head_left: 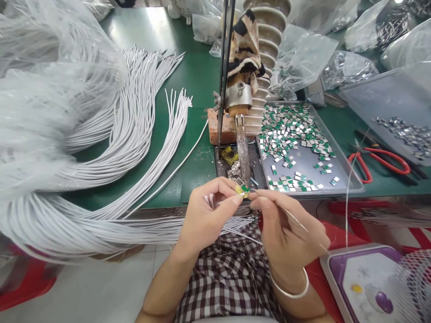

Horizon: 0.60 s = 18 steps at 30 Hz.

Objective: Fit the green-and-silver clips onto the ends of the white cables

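Observation:
My left hand (210, 215) pinches a small green circuit board (245, 189) at the tip of an upright-mounted soldering iron (243, 154). Two white cable ends (209, 198) poke out between its curled fingers. Close on the right, my right hand (289, 224) is closed on a thin solder wire (293, 217), its fingertips almost meeting the board. The iron's tip appears to touch the board or sit just behind it; which one I cannot tell. Below my hands, a bundle of white cables (144, 231) runs along the table edge.
A tray (353, 184) of small green boards lies right of the iron, beside red-handled pliers (387, 161). A brick (215, 128) and ribbed hose (272, 40) stand behind. More white cables (134, 134) under plastic fill the left. A white-and-purple appliance (367, 287) is at lower right.

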Each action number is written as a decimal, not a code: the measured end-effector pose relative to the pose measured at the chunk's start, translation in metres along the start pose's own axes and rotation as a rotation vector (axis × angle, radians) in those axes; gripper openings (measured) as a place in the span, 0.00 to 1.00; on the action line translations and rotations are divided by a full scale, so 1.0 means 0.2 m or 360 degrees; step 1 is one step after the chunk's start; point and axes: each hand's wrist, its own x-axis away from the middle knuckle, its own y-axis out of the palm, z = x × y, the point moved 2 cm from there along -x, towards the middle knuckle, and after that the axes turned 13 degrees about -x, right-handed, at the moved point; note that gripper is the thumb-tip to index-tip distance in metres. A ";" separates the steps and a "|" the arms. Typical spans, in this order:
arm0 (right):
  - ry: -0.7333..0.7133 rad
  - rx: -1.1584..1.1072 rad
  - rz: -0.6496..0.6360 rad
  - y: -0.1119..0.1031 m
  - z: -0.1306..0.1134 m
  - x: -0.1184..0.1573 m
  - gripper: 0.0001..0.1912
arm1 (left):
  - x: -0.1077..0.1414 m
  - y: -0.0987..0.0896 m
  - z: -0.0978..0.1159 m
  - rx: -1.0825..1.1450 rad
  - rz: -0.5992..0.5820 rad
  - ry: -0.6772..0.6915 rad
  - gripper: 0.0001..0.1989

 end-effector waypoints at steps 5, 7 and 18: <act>0.0141 -0.0077 -0.0005 0.01 0.02 0.00 0.12 | 0.02 0.02 0.01 -0.0256 -0.0059 -0.0006 0.09; 0.0151 -0.0101 -0.0008 -0.01 0.02 -0.01 0.12 | 0.05 0.01 0.02 -0.0443 -0.0148 0.0049 0.09; 0.0362 -0.0321 -0.0549 -0.11 -0.07 -0.01 0.05 | 0.16 -0.01 -0.04 -0.0713 -0.0566 -0.0044 0.24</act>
